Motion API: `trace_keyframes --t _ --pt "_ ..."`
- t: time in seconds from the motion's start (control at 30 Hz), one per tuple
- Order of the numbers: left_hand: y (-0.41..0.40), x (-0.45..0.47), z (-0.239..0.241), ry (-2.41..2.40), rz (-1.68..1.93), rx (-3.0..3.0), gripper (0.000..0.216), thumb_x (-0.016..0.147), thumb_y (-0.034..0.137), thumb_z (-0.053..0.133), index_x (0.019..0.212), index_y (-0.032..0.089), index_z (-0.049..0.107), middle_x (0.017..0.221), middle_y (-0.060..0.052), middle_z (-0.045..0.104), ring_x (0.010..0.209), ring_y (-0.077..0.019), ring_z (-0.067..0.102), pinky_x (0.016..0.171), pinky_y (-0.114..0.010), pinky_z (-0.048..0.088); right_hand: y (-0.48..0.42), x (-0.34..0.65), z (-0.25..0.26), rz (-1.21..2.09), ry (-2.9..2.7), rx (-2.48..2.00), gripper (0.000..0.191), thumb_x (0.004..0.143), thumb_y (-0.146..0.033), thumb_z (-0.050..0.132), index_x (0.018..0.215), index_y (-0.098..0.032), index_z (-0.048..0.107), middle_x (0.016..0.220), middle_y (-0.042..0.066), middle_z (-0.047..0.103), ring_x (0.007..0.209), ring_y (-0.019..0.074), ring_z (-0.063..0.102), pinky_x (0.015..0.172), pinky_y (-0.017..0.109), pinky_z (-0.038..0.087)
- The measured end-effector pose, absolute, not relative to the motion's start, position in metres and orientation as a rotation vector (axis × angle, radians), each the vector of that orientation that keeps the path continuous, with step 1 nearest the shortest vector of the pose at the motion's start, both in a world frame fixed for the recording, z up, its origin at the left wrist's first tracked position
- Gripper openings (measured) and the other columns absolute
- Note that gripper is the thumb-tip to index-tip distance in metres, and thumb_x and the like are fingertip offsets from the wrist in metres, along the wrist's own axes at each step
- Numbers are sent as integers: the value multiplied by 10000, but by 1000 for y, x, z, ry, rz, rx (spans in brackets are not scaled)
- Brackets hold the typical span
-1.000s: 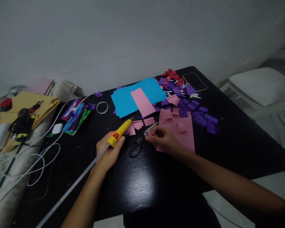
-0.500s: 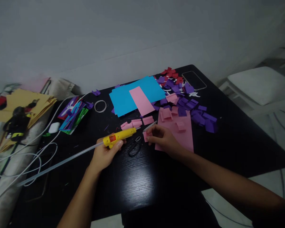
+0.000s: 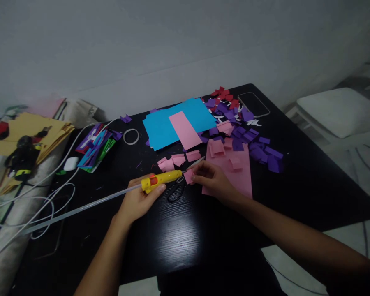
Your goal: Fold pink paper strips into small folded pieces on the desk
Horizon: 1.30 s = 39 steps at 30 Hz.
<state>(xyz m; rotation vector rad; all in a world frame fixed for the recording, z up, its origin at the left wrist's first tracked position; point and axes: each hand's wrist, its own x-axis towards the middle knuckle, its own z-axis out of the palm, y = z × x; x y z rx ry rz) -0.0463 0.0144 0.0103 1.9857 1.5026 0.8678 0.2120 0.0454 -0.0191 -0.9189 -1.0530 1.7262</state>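
My left hand (image 3: 142,200) is wrapped round a yellow glue gun (image 3: 165,179), whose nozzle points right. A long translucent glue stick (image 3: 89,208) sticks out of its rear. Between the fingertips of my right hand (image 3: 214,179) is a small folded piece of pink paper (image 3: 189,176), with the nozzle tip right at its left edge; whether they touch I cannot tell. Black-handled scissors (image 3: 175,193) lie on the table below, partly hidden. Several folded pink pieces (image 3: 193,155) lie just behind, and a pink sheet (image 3: 243,176) with more pieces on it is partly under my right hand.
Blue sheets (image 3: 160,133) with a pink strip (image 3: 185,130) lie at the back of the black table. Purple pieces (image 3: 259,154) and red pieces (image 3: 225,95) are heaped to the right. A tape ring (image 3: 131,137), colored paper scraps (image 3: 95,152) and white cables (image 3: 54,197) occupy the left. A white stool (image 3: 342,109) stands at right.
My left hand has moved the glue gun to the right, bringing its nozzle up to the pink piece. My right hand has tilted that piece slightly toward the nozzle.
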Motion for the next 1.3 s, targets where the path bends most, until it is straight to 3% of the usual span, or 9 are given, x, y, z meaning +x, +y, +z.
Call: trace_keyframes --t 0.13,0.43,0.83,1.3 --pt "14 -47 11 1488 888 2043 280 925 393 665 811 146 733 732 -48 722 589 -169 655 550 -262 510 47 213 -19 1706 -1067 -912 207 744 -255 848 829 -206 665 806 -18 677 750 148 663 803 339 545" --pt "16 -43 13 1459 855 2108 258 945 359 638 814 153 723 725 -28 703 576 -148 635 540 -241 489 41 211 -15 1620 -1122 -985 225 761 -303 860 865 -209 684 928 22 731 893 177 703 892 355 566" --pt "17 -42 15 1474 836 2092 244 931 369 637 872 173 769 798 -49 761 643 -185 689 608 -277 552 41 211 -15 1555 -1196 -1017 209 782 -313 835 877 -207 682 934 38 745 883 179 707 858 340 582" --pt "16 -41 16 1481 810 2141 247 957 370 629 844 170 721 757 -31 701 606 -161 645 556 -258 493 40 210 -15 1540 -1202 -1033 195 786 -306 830 876 -206 689 918 37 728 852 177 688 817 339 571"
